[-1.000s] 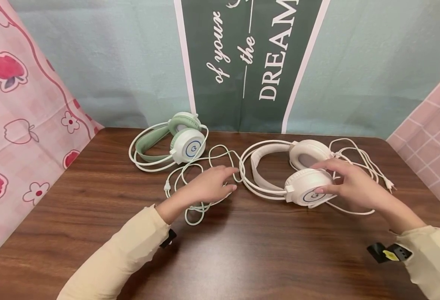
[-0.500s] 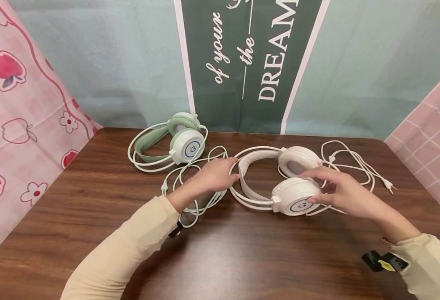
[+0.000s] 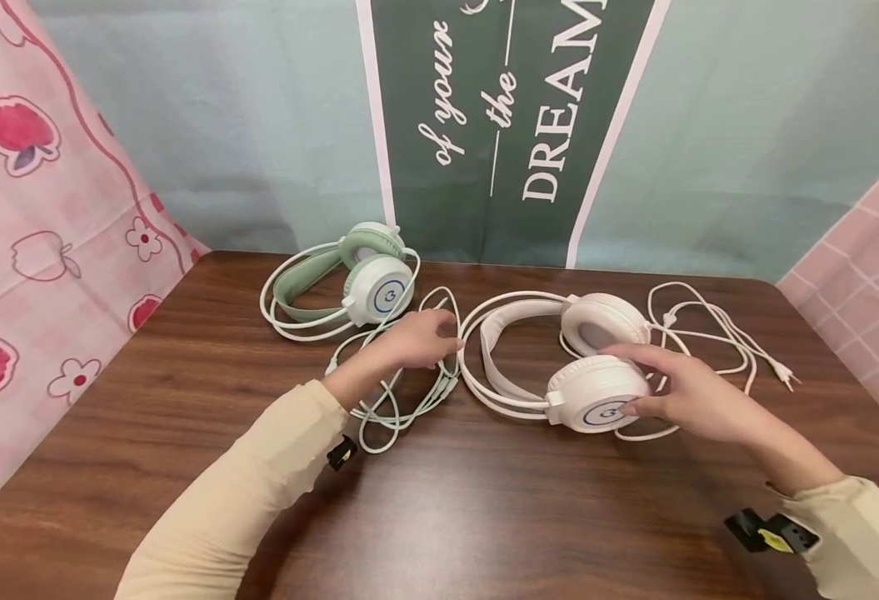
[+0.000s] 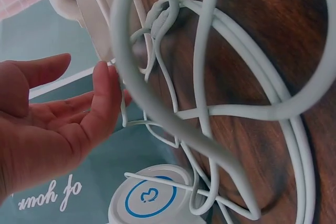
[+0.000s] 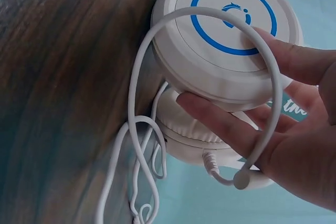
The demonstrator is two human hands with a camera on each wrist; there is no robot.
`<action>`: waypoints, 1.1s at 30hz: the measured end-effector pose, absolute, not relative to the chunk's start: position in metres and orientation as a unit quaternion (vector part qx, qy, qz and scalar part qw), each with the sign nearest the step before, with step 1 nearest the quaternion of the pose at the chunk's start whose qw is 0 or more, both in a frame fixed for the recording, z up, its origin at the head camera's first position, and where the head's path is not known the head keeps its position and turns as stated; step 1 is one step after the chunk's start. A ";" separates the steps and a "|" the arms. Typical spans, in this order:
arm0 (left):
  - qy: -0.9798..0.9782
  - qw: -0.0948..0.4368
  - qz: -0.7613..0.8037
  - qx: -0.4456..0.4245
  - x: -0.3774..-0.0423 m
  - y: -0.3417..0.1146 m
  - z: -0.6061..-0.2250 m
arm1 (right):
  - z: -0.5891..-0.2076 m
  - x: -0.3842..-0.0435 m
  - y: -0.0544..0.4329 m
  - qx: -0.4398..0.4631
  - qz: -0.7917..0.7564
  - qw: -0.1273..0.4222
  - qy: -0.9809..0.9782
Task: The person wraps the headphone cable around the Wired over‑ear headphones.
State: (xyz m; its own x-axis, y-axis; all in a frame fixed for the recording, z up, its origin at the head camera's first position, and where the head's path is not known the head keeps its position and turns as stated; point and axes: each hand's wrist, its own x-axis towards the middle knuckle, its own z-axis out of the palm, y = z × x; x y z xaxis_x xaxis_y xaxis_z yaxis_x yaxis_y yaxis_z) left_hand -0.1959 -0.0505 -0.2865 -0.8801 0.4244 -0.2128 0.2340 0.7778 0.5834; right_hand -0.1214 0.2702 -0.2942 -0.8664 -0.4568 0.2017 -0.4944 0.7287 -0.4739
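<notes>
White headphones (image 3: 600,400) lie on the right half of the table, with the headband toward the left. My right hand (image 3: 697,392) pinches the near ear cup, thumb on its blue-ringed outer face (image 5: 233,19) and fingers under the rim. My left hand (image 3: 420,337) is beside the headband's left end, over the pale green cable (image 3: 402,417). In the left wrist view its thumb and fingers (image 4: 105,93) are apart, with nothing seen between them. Green-and-white headphones (image 3: 379,292) stand behind the left hand, toward the back.
The white headphones' cable (image 3: 739,333) trails right to a plug end. The brown wooden table (image 3: 439,517) meets a hanging cloth (image 3: 259,125) at the back. Pink cloth (image 3: 49,250) hangs at the left, and a pink tiled surface (image 3: 859,267) is at the right.
The white headphones have shifted left and slightly nearer with my right hand on them. My left hand went right to the headband, then drew back left. The green headphones have stayed put.
</notes>
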 end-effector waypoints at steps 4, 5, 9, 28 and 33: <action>0.915 0.182 0.323 0.159 -0.196 -0.051 -0.288 | -0.296 -0.119 0.271 0.247 0.274 0.047 -0.928; 0.913 0.184 0.328 0.156 -0.196 -0.051 -0.288 | -0.296 -0.118 0.271 0.246 0.278 0.049 -0.927; 0.910 0.175 0.341 0.159 -0.195 -0.050 -0.289 | -0.293 -0.115 0.274 0.238 0.285 0.064 -0.926; 0.881 0.245 0.401 0.057 -0.188 -0.045 -0.290 | -0.288 -0.106 0.253 0.366 0.346 0.073 -0.861; 0.883 0.272 0.375 0.068 -0.185 -0.050 -0.291 | -0.293 -0.106 0.248 0.386 0.340 0.077 -0.854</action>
